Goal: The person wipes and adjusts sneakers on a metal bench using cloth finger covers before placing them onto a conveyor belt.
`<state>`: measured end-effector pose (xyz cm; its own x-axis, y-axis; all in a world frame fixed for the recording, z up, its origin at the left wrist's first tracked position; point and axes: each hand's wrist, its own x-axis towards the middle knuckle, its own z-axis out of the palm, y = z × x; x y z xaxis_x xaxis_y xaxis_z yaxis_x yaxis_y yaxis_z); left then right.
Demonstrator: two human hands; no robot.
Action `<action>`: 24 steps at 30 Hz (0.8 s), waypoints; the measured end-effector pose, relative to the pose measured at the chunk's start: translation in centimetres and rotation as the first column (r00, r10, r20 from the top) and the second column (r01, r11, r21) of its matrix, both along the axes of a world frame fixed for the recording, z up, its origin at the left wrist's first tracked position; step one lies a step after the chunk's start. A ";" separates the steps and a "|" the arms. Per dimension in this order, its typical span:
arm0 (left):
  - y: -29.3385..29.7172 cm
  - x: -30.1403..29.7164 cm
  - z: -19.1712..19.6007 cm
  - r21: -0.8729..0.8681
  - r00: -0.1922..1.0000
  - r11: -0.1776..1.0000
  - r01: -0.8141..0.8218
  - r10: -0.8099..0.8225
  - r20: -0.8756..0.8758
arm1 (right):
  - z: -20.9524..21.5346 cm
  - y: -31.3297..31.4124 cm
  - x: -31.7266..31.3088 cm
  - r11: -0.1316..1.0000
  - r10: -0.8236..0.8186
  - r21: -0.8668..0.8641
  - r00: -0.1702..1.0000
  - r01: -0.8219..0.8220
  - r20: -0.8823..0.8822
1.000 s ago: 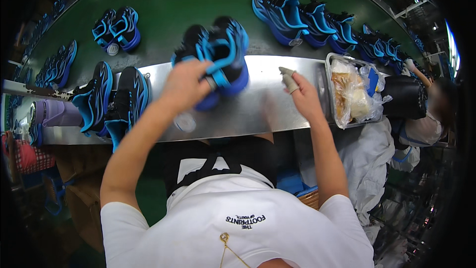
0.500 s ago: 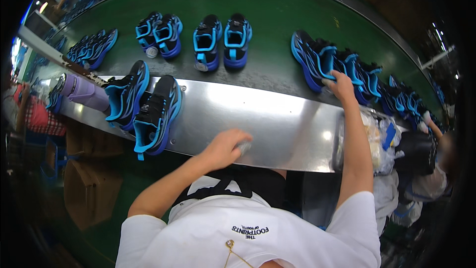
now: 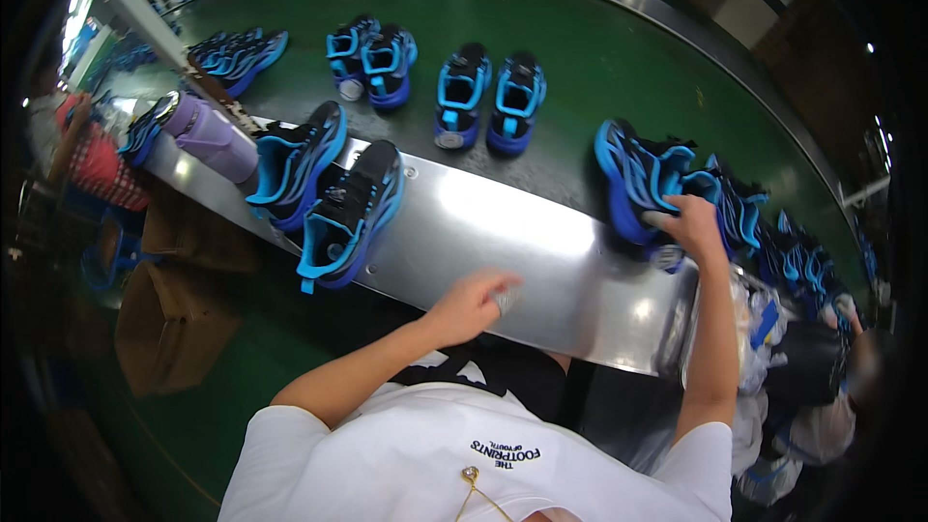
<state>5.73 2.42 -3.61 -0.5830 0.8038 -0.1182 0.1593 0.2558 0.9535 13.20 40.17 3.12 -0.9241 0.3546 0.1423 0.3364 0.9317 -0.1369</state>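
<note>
My right hand is closed on the heel of a black-and-blue sneaker at the right, with a whitish covering on its thumb. Another sneaker stands close against that one, partly behind my fingers, and a pale round tag shows just below them. Above the steel ledge, my left hand hovers with its index finger out and the others loosely bent. Something greyish white covers its fingertips; I make out no object in it. Left of it, two sneakers rest on the ledge.
Two pairs of sneakers stand on the green belt beyond the steel ledge. A purple bottle is at the left, above cardboard boxes. Plastic bags crowd the right end, near another person's hand.
The view has turned, shifting the scene right and down. My right hand stays at the right-hand sneakers, and the round tag now shows beneath it. My left hand still hovers over the ledge.
</note>
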 end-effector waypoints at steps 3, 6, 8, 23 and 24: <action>1.6 -0.7 -0.4 0.082 0.986 0.984 -0.160 0.155 0.060 | 0.7 -10.1 0.9 0.972 0.112 -0.211 0.994 -0.105 0.021; 2.1 -0.6 -0.6 0.091 0.886 0.968 -0.235 0.251 -0.390 | -0.1 -19.3 3.8 0.889 0.230 -0.394 0.972 -0.233 -0.054; 1.5 -0.8 -0.3 0.059 0.775 0.968 -0.246 0.233 -0.588 | 0.3 -23.0 4.5 0.887 0.246 -0.365 0.958 -0.284 -0.147; 2.9 -5.2 2.8 0.171 0.711 0.984 0.048 0.087 -0.698 | -1.8 -16.9 3.9 0.889 0.019 -0.441 0.971 -0.125 -0.237; 2.7 -5.0 2.7 0.135 0.709 0.990 0.043 0.065 -0.702 | -1.9 -16.7 3.7 0.820 -0.073 -0.562 0.956 -0.104 -0.284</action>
<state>0.70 5.16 -0.89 -0.4622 0.7728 0.4349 0.7950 0.1439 0.5893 16.94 23.50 1.20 -0.8813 0.4395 0.1738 0.1869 0.6619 -0.7259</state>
